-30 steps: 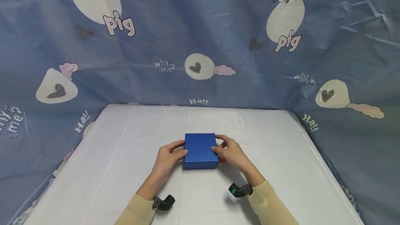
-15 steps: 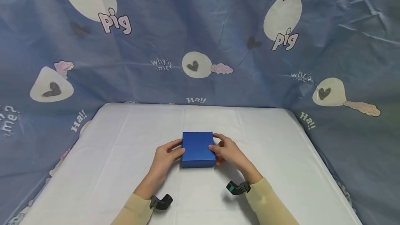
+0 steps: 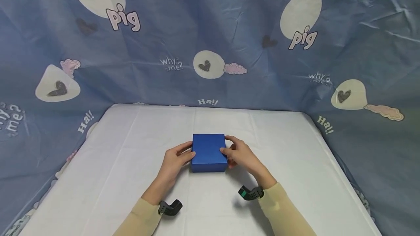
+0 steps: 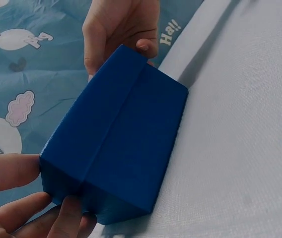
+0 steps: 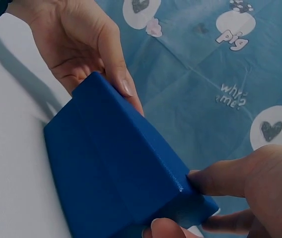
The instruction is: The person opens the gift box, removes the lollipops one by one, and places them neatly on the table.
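Observation:
A blue lidded box (image 3: 209, 150), its lid down, is near the middle of the white-covered table. My left hand (image 3: 172, 161) holds its left side, with the thumb at the top edge. On the opposite side my right hand (image 3: 244, 158) grips it, the thumb lying over the top edge and a finger reaching the far corner. In the left wrist view, a straight seam runs along the front of the box (image 4: 126, 139) between lid and base. The right wrist view shows fingers at both ends of the box (image 5: 111, 153). Its contents are hidden.
White cloth (image 3: 131, 177) covers the table around the box. A blue patterned curtain (image 3: 157, 35) hangs behind the table and along both sides. Each wrist wears a black band, the left band (image 3: 170, 207) and the right band (image 3: 251, 193).
The whole head view shifts slightly. Both hands keep their hold on the box, and it stays in the same place on the table.

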`<action>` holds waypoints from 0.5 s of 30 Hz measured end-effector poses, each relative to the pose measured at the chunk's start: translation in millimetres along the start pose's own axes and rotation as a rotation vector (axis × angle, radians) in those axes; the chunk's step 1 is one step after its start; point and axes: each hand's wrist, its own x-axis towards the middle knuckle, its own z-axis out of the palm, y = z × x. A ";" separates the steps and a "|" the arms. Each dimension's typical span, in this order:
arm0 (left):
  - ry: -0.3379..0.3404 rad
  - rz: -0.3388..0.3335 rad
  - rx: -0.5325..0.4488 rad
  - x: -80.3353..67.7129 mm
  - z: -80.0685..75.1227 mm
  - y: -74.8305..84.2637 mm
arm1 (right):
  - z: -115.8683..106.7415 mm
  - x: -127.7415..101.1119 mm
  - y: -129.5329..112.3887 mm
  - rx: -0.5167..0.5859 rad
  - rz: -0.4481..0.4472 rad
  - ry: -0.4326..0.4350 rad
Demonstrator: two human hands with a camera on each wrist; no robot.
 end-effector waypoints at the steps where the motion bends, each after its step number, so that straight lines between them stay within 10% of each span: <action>1: -0.002 0.001 0.000 0.2 0.4 0.7 | -0.5 0.1 0.0 -0.001 0.000 0.004; 15: -0.027 0.013 -0.012 -2.7 -0.8 5.8 | -4.7 -1.1 -4.6 -0.025 -0.035 0.011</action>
